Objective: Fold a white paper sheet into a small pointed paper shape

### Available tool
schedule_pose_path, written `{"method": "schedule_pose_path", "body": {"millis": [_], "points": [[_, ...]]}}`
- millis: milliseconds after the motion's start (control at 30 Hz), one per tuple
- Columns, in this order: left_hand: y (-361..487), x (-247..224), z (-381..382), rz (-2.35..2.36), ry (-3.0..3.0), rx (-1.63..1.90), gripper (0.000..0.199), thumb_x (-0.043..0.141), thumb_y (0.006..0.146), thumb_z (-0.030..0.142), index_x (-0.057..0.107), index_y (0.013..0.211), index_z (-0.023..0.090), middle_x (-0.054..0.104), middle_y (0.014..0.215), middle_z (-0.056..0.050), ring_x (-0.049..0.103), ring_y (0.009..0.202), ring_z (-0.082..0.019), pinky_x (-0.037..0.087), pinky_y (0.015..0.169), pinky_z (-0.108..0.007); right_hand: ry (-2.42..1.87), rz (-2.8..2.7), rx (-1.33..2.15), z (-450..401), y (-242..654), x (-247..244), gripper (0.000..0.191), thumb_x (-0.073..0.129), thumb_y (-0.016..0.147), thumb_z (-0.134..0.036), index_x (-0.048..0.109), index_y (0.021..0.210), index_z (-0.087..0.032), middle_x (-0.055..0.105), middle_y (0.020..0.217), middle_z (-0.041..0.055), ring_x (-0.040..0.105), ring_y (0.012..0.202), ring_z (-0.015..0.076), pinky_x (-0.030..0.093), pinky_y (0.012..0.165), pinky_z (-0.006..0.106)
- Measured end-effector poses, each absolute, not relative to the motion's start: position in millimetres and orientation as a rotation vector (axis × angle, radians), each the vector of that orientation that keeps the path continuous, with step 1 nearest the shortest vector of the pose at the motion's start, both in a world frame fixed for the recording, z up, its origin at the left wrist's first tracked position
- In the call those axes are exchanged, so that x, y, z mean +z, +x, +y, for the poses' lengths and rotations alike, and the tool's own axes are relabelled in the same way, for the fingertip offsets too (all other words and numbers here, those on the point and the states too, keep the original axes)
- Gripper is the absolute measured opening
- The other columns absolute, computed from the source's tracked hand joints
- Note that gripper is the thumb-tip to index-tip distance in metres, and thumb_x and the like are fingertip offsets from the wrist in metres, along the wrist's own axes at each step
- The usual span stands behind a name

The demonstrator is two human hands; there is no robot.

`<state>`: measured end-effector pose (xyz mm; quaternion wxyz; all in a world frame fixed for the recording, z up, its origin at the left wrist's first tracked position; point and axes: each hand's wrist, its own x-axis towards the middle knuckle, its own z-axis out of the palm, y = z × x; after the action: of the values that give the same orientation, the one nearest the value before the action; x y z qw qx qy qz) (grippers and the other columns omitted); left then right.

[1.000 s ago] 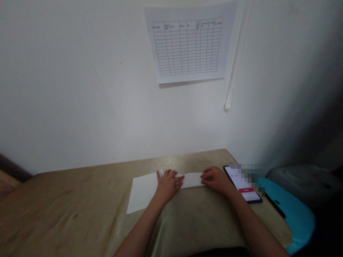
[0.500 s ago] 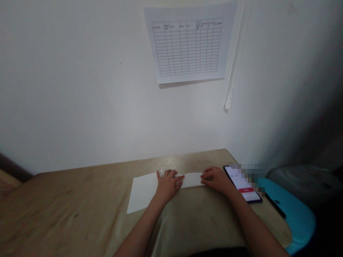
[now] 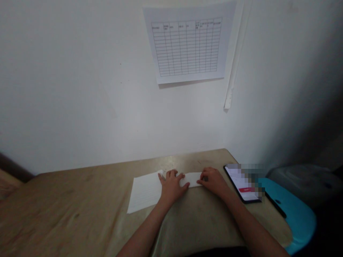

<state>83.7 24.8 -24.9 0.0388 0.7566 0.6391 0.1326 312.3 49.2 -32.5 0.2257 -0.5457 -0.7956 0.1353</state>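
Observation:
A narrow folded strip of white paper lies flat on the table between my hands. My left hand rests on its left part, fingers spread and the thumb near its lower edge. At the strip's right end, my right hand is closed, thumb and fingertips pinched at the paper's edge. A flat white sheet with faint ruled lines lies left of my left hand and partly under it. My left hand hides where the strip and this sheet meet.
The table has a brown cover and stands against a white wall. A phone with a lit screen lies right of my right hand. A blue stool stands beyond the table's right edge. A printed grid hangs on the wall.
My left hand has slid a little to the right along the paper, its thumb lower. My right hand has shifted slightly left, its fingers more curled at the strip's end.

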Motion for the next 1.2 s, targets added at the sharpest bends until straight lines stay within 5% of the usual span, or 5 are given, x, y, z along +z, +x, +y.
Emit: {"method": "schedule_pose_path", "body": {"millis": [367, 867, 1200], "points": [[90, -25, 20, 2.007, 2.269, 0.397, 0.053, 0.059, 0.081, 0.064, 0.065, 0.124, 0.033, 0.052, 0.139, -0.011, 0.039, 0.134, -0.038, 0.007, 0.109, -0.080, -1.516, -2.203, 0.387, 45, 304, -33, 0.033, 0.075, 0.079, -0.046, 0.076, 0.107, -0.028, 0.066, 0.109, 0.0066, 0.055, 0.109, 0.0267, 0.041, 0.097, 0.038], [90, -29, 22, 1.992, 2.219, 0.411, 0.059, 0.062, 0.077, 0.067, 0.063, 0.125, 0.033, 0.051, 0.141, -0.011, 0.037, 0.136, -0.038, 0.005, 0.108, -0.081, -1.595, -2.119, 0.460, 46, 300, -36, 0.044, 0.082, 0.067, -0.050, 0.072, 0.105, -0.028, 0.059, 0.113, 0.0064, 0.051, 0.114, 0.0279, 0.037, 0.102, 0.042], [76, -27, 31, 1.945, 2.165, 0.271, 0.056, 0.066, 0.076, 0.061, 0.061, 0.128, 0.041, 0.046, 0.149, -0.005, 0.032, 0.141, -0.039, 0.012, 0.108, -0.081, -1.576, -2.073, 0.578, 47, 303, -44, 0.049, 0.081, 0.067, -0.036, 0.069, 0.114, -0.028, 0.051, 0.126, 0.0077, 0.045, 0.123, 0.0277, 0.035, 0.109, 0.041]]}}
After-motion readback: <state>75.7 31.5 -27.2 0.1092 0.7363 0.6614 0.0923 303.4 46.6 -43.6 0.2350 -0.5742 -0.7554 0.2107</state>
